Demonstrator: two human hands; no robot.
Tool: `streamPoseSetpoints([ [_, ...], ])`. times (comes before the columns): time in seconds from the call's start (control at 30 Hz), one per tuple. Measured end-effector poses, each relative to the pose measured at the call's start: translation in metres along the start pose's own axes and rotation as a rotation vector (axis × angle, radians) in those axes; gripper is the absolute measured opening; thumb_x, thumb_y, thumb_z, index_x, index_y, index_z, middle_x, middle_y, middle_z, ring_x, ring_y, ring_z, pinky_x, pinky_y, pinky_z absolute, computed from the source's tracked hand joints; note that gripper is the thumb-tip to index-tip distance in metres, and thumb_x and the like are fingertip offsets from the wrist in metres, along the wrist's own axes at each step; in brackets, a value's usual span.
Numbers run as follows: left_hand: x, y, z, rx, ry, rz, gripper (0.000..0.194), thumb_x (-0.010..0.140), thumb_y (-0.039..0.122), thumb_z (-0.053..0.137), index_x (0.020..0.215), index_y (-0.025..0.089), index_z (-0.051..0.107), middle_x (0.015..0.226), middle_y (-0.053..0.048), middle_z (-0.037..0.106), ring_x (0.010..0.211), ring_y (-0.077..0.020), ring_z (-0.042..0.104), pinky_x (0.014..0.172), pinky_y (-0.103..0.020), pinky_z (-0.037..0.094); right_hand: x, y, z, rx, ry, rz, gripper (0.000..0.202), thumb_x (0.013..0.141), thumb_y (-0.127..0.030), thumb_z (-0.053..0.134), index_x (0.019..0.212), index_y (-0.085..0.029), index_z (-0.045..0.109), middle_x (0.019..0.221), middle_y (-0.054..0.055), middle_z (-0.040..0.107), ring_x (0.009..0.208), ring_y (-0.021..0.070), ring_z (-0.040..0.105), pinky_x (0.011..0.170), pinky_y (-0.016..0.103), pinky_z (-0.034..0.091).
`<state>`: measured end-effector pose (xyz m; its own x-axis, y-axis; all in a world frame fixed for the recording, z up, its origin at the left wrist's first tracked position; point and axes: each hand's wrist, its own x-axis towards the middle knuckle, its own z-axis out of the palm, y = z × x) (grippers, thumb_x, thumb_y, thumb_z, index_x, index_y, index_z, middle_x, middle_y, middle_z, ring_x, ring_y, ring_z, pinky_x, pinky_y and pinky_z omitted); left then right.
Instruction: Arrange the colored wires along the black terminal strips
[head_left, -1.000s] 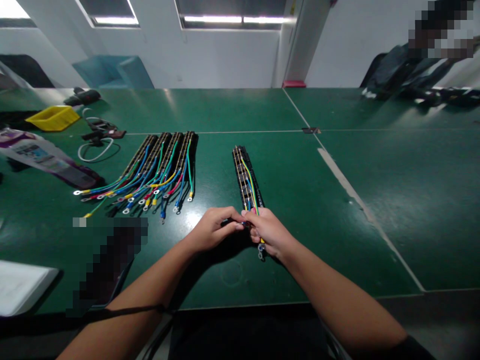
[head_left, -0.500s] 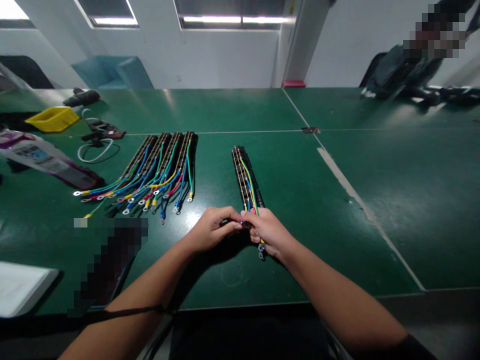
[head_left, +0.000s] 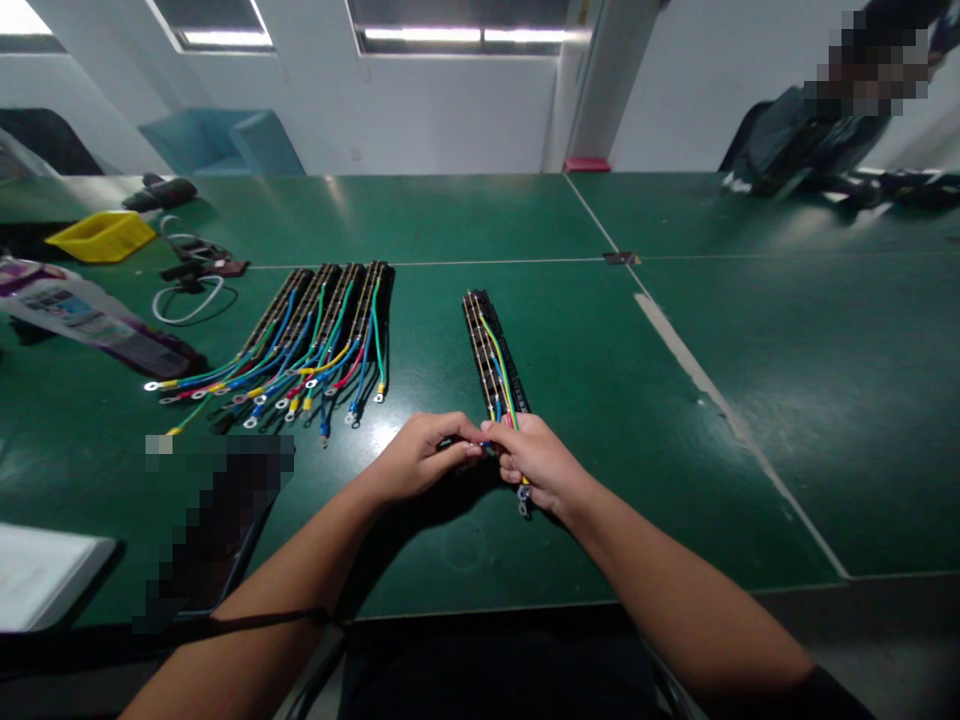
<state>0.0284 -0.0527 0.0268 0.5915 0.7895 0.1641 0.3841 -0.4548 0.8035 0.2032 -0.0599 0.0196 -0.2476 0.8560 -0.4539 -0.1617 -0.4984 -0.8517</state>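
Strip (head_left: 475, 345): black, brass-coloured metal along it; lying on the table (head_left: 630, 420), far end slanting left, near end hidden.
Wires (head_left: 505, 365): yellow, green, blue; running down the strip, bunched in the right hand (head_left: 544, 462).
Lugs (head_left: 524, 494): silvery rings, poking out.

From the middle of the view, a black terminal block (head_left: 474, 335) lies slightly tilted on the green table (head_left: 750, 400), its far end toward twelve. At five o'clock, the right hand (head_left: 544, 460) grips its bundled wires (head_left: 504, 368), ring terminals (head_left: 524, 500) poking out below. At seven, the left hand (head_left: 424, 455) pinches a partly hidden wire end (head_left: 485, 447) beside the right fingers. At nine, four more wired terminal blocks (head_left: 367, 290) lie side by side; a plastic bottle (head_left: 82, 312) rests farther out. A yellow bin (head_left: 101, 237) and a blue armchair (head_left: 225, 140) sit toward ten, a person (head_left: 787, 145) at two.
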Motion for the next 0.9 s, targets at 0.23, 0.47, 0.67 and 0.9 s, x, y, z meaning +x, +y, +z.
streamPoseSetpoints([
  [0.23, -0.0028, 0.0014, 0.0005, 0.040, 0.013, 0.036, 0.017, 0.088, 0.027, 0.058, 0.098, 0.015, 0.064, 0.086, -0.003, 0.070, 0.076, -0.0125, 0.063, 0.069, -0.022, 0.043, 0.0011, 0.0009, -0.0014, 0.022, 0.001, -0.011, 0.027, 0.075, -0.033, 0.064, 0.070, -0.019, 0.041, 0.050, -0.011, 0.034, 0.033, 0.0010, 0.024, 0.030, 0.014, 0.019],
  [0.47, -0.0033, 0.0035, 0.0006, -0.003, 0.016, 0.051, 0.025, 0.087, 0.035, 0.057, 0.096, 0.013, 0.063, 0.082, -0.004, 0.067, 0.074, -0.0131, 0.059, 0.068, -0.024, 0.042, 0.0005, 0.0002, -0.0010, 0.024, -0.010, -0.027, 0.027, 0.077, -0.033, 0.064, 0.071, -0.019, 0.042, 0.050, -0.011, 0.035, 0.034, 0.0012, 0.025, 0.030, 0.014, 0.020],
  [0.67, -0.0017, 0.0042, 0.0030, -0.124, -0.010, -0.099, 0.025, 0.089, 0.037, 0.052, 0.087, 0.013, 0.057, 0.070, 0.000, 0.056, 0.064, -0.0098, 0.048, 0.059, -0.021, 0.036, -0.0003, 0.0003, -0.0005, 0.092, -0.038, 0.005, 0.029, 0.077, -0.032, 0.066, 0.070, -0.018, 0.042, 0.048, -0.011, 0.035, 0.033, 0.0006, 0.025, 0.031, 0.014, 0.020],
  [0.9, -0.0024, 0.0039, 0.0032, -0.311, -0.101, -0.198, 0.026, 0.085, 0.037, 0.058, 0.094, 0.014, 0.050, 0.073, 0.003, 0.048, 0.064, -0.0088, 0.043, 0.060, -0.021, 0.037, 0.0009, -0.0001, -0.0015, 0.193, -0.081, 0.032, 0.027, 0.076, -0.031, 0.068, 0.072, -0.016, 0.045, 0.048, -0.009, 0.040, 0.034, 0.0003, 0.027, 0.033, 0.014, 0.022],
])
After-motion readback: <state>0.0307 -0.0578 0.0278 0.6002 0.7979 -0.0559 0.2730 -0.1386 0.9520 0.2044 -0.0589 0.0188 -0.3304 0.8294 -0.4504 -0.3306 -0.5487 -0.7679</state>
